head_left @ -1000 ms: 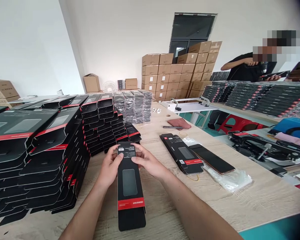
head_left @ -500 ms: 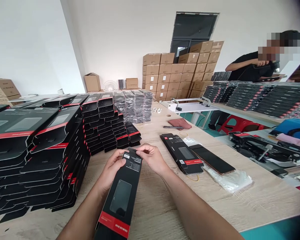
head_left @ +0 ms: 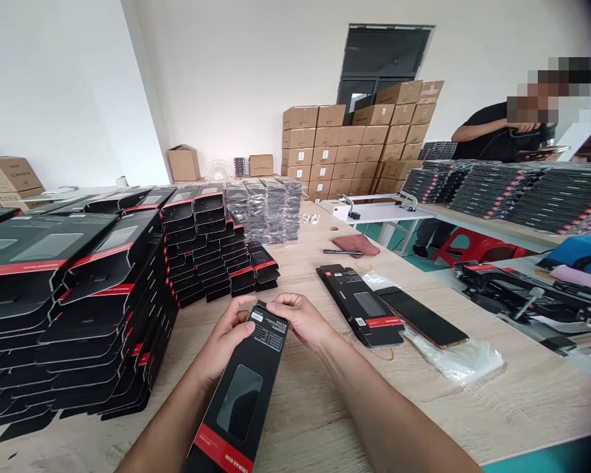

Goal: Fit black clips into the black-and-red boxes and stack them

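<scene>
Both my hands grip the far end of a long black retail box [head_left: 240, 401] with a red band and a clear window. The box is lifted off the wooden table [head_left: 497, 401] and slants down toward me. My left hand [head_left: 226, 338] closes around its left edge near the white label. My right hand [head_left: 300, 318] pinches the top flap with curled fingers.
Tall stacks of flat black-and-red boxes [head_left: 69, 295] fill the table's left side. A small pile of flat boxes [head_left: 359, 305], a dark phone [head_left: 423, 318] and a clear bag [head_left: 460, 358] lie to the right. Brown cartons [head_left: 354, 141] stand at the back. A person in black [head_left: 497, 138] works at the far right.
The box was lifted off the table and its near end swung left, so it now slants toward me. Both hands drew slightly nearer while keeping hold of its far end.
</scene>
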The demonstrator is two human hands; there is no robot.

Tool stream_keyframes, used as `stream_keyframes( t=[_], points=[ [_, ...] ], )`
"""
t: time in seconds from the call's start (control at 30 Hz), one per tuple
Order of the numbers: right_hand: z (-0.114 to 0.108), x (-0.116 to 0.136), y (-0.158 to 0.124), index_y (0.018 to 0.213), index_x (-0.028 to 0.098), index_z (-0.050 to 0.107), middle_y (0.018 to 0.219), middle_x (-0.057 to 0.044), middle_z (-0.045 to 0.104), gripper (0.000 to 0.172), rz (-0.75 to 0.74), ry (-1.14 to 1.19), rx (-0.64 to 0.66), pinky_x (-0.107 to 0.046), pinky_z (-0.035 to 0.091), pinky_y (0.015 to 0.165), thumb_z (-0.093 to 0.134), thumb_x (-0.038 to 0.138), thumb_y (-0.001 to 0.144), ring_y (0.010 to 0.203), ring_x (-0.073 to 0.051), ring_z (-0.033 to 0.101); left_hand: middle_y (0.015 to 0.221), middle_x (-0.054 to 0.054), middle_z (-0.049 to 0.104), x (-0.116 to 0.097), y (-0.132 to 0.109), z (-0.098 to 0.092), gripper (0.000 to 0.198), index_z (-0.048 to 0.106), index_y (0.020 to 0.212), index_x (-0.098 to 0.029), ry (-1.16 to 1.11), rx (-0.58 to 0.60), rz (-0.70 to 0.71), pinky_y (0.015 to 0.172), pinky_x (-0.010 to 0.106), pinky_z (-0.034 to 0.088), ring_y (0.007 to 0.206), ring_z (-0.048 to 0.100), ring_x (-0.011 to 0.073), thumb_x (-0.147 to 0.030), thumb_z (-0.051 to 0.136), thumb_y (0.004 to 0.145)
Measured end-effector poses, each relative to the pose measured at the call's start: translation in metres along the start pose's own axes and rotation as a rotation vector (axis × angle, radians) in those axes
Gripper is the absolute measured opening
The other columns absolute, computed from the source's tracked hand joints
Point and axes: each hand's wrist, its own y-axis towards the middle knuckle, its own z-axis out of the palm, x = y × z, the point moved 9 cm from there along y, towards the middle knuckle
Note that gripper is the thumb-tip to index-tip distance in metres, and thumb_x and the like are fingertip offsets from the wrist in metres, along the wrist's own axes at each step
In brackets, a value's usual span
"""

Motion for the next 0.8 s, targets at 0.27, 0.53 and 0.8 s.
stream_keyframes(
  t=[0.27,0.53,0.8],
  points=[
    [0.007,0.021,-0.005,0.058,0.016,0.059,0.054,0.004,0.052,0.034,-0.132,-0.161,0.022,-0.024,0.034,0.057,0.075,0.044,0.068,0.055,-0.009,0.044,0.091,0.003,0.063,0.002,0.002,0.0,0.053,0.05,0.129,-0.025,0.04,-0.012,0.022,0.063,0.026,0.042,0.07,0.056,0.0154,-0.032,0.063,0.078],
    [0.006,0.023,-0.006,0.061,0.016,0.061,0.058,0.003,0.057,0.034,-0.138,-0.181,0.007,-0.025,0.036,0.057,0.075,0.046,0.065,0.055,-0.01,0.046,0.087,0.003,0.064,-0.001,0.001,0.001,0.051,0.054,0.125,-0.024,0.025,-0.041,0.036,0.062,0.026,0.042,0.068,0.056,0.0159,-0.034,0.065,0.076],
    [0.023,0.042,-0.017,0.085,0.018,0.073,0.082,-0.003,0.067,0.037,-0.232,-0.29,0.145,-0.03,0.043,0.073,0.054,0.05,0.085,0.079,-0.018,0.059,0.092,0.004,0.066,-0.007,0.004,-0.003,0.041,0.059,0.115,-0.022,-0.076,-0.069,0.117,0.07,0.027,0.045,0.077,0.06,0.0175,-0.033,0.065,0.076]
  ],
)
